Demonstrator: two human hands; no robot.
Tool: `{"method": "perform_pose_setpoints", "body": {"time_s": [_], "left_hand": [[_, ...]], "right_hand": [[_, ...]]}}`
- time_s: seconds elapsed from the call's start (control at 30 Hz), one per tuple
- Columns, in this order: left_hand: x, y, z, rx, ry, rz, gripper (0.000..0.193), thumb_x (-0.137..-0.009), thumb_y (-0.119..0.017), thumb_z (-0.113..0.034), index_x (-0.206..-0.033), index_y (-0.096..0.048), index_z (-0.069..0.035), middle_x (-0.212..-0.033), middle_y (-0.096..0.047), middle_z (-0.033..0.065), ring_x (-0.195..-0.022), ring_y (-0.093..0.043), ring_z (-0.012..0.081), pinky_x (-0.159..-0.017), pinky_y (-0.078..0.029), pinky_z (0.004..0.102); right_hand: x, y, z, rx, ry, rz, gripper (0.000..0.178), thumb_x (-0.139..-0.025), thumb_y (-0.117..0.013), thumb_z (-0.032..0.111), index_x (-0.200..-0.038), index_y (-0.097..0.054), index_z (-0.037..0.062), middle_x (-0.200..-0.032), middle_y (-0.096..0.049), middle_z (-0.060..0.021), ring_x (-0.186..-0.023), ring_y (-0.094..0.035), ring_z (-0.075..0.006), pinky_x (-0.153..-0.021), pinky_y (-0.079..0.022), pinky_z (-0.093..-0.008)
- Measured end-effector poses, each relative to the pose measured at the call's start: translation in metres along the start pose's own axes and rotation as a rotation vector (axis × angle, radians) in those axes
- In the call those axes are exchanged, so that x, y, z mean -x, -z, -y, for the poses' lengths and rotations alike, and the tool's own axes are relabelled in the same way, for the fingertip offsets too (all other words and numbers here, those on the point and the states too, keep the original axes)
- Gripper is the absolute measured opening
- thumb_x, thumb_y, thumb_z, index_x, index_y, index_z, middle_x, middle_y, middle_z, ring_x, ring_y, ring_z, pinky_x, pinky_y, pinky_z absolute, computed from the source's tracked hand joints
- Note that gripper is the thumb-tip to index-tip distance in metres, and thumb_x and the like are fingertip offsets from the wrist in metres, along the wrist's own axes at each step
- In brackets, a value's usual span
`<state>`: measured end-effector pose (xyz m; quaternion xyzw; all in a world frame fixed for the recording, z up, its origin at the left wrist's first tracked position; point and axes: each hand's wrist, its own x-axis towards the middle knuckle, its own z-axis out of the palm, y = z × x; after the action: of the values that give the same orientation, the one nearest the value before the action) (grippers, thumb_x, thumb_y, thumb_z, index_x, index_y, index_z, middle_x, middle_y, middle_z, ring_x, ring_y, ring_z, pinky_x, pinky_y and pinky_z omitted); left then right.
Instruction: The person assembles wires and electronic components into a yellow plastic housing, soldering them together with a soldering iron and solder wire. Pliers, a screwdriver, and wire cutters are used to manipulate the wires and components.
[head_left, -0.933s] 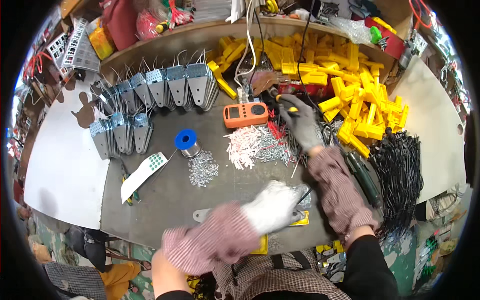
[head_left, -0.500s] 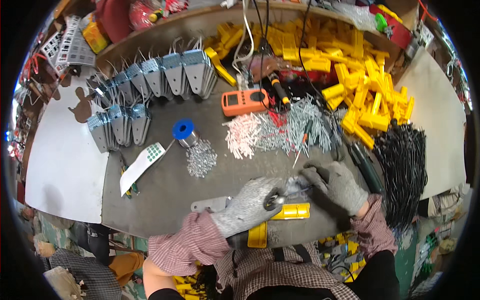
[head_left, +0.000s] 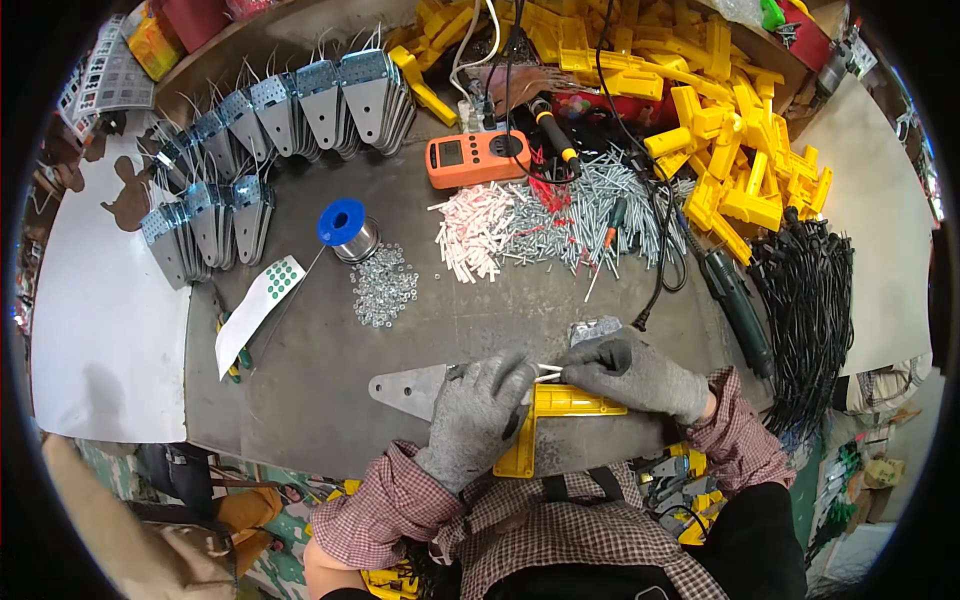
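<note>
In grey gloves, both my hands meet above a yellow plastic casing [head_left: 578, 402] that forms a corner on the bench. My left hand [head_left: 478, 410] is closed, its fingertips at the left ends of thin white wires [head_left: 548, 374]. From the other side my right hand [head_left: 630, 372] pinches the same wires over the casing's right end. Gloves hide the rest of the wires. A flat grey metal plate [head_left: 408, 390], tapered with holes, lies partly under my left hand. Behind my right hand rests a small silvery piece [head_left: 595, 328].
A solder spool [head_left: 342, 225] stands behind loose nuts [head_left: 384, 288]. Further back are an orange multimeter [head_left: 478, 158], screws [head_left: 600, 212], white-pink sleeves [head_left: 472, 228] and grey brackets [head_left: 300, 110]. A green power screwdriver [head_left: 738, 315], black cables [head_left: 802, 320] and yellow casings [head_left: 745, 170] line the right.
My hands have come closer together over the yellow casing, and white wires now show between them. The silvery piece now lies on the bench behind my right hand. The view has shifted.
</note>
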<state>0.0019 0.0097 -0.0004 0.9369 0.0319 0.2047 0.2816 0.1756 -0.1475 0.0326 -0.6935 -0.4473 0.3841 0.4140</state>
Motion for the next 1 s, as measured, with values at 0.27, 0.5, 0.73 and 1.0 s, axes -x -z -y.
{"method": "perform_pose_setpoints", "body": {"time_s": [0.27,0.5,0.73,1.0], "left_hand": [[0.011,0.017,-0.013,-0.194,-0.093,0.165,0.036,-0.070,-0.070,-0.010,-0.105,-0.061,-0.010,-0.111,-0.057,0.0090,-0.109,-0.055,0.0287,-0.104,-0.037,0.0509],[-0.008,0.013,0.004,0.033,0.064,0.203,0.033,-0.066,-0.072,-0.008,-0.097,-0.060,-0.010,-0.098,-0.059,0.0092,-0.102,-0.055,0.0323,-0.102,-0.035,0.0494],[-0.011,0.014,-0.009,-0.166,-0.135,0.262,0.028,-0.071,-0.071,-0.013,-0.098,-0.065,-0.010,-0.103,-0.064,0.0085,-0.109,-0.057,0.0296,-0.105,-0.034,0.0518],[0.006,0.013,0.003,-0.166,-0.103,0.226,0.037,-0.073,-0.075,-0.025,-0.105,-0.066,-0.009,-0.112,-0.068,0.0089,-0.111,-0.060,0.0262,-0.109,-0.027,0.0596]], "right_hand": [[-0.031,-0.007,-0.022,0.471,0.086,-0.310,0.032,-0.088,-0.061,0.032,-0.100,-0.069,0.0039,-0.087,-0.068,-0.0185,-0.084,-0.064,-0.0370,-0.079,-0.050,-0.0435],[-0.032,-0.010,-0.032,0.406,0.014,-0.272,0.025,-0.089,-0.064,0.026,-0.101,-0.068,0.0046,-0.088,-0.067,-0.0180,-0.081,-0.064,-0.0346,-0.074,-0.050,-0.0398],[-0.035,-0.002,-0.029,0.373,0.147,-0.304,0.020,-0.087,-0.065,0.020,-0.098,-0.067,0.0036,-0.081,-0.066,-0.0158,-0.079,-0.065,-0.0352,-0.072,-0.052,-0.0374],[-0.062,0.129,-0.036,1.060,0.299,-0.338,0.032,-0.081,-0.062,0.003,-0.113,-0.062,0.0071,-0.127,-0.056,-0.0142,-0.097,-0.064,-0.0353,-0.080,-0.053,-0.0413]]}}
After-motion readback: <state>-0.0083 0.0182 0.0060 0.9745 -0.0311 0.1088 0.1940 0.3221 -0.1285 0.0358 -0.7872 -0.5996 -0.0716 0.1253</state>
